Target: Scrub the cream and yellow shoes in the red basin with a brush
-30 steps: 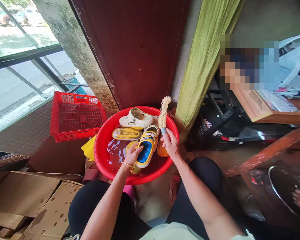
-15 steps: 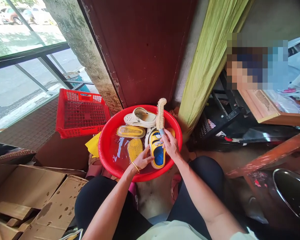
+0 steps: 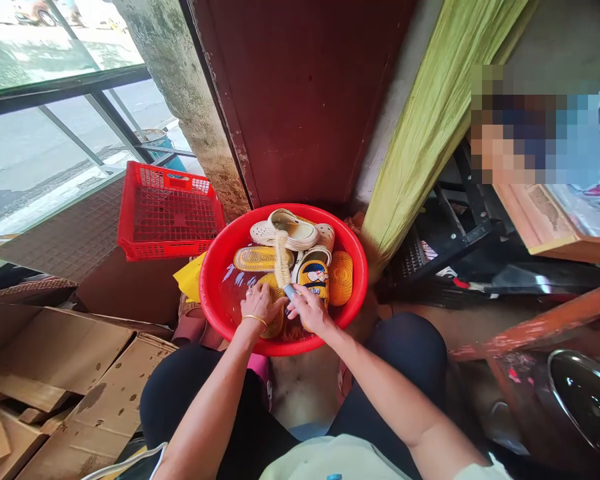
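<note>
Right hand (image 3: 310,311) angles inward, pinching the brush (image 3: 282,265) by its handle (image 3: 290,291). Left hand (image 3: 261,304) is palm-down over a yellow slipper (image 3: 276,325), can't tell if it's gripping.

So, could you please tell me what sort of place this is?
Probably a cluttered corner of a home or small shop beside a street. A road shows through the dark frame; cardboard and a red crate crowd the left; footwear lies in a red basin.
</note>
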`<control>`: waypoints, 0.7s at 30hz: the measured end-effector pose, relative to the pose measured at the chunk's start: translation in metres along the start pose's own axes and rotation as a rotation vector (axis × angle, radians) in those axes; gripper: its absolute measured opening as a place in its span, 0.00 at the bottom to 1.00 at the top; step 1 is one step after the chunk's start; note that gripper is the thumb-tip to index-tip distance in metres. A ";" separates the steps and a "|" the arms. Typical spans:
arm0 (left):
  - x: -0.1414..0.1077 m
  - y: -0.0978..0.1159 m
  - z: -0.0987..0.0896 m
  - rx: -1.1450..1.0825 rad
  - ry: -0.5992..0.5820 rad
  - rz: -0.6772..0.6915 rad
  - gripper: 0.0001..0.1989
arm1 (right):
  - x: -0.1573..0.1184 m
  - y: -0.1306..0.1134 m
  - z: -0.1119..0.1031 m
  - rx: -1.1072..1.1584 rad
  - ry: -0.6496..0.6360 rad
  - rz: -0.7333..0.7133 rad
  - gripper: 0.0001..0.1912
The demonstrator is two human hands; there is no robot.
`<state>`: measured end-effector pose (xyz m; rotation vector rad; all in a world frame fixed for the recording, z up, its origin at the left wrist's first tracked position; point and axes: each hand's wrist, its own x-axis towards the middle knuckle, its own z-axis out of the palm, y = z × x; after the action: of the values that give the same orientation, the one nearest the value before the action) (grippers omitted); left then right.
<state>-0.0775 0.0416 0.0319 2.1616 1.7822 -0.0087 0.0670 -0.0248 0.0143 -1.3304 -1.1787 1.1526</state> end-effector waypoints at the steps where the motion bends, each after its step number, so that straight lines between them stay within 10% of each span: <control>1: -0.001 0.000 0.005 -0.002 -0.039 -0.021 0.35 | 0.005 0.003 -0.001 -0.026 0.005 0.029 0.28; 5: 0.000 -0.003 0.024 -0.048 -0.111 -0.063 0.48 | 0.016 0.009 -0.013 -0.241 -0.034 0.099 0.21; 12: 0.020 -0.044 0.014 -0.665 -0.095 -0.123 0.35 | 0.015 -0.002 -0.040 -0.759 -0.133 -0.034 0.17; 21: 0.009 -0.051 0.011 -1.321 -0.060 -0.134 0.34 | -0.002 -0.011 -0.027 -0.808 -0.178 -0.242 0.20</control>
<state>-0.1220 0.0557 0.0068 1.0495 1.2383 0.8069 0.0929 -0.0279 0.0274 -1.6147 -2.0020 0.6312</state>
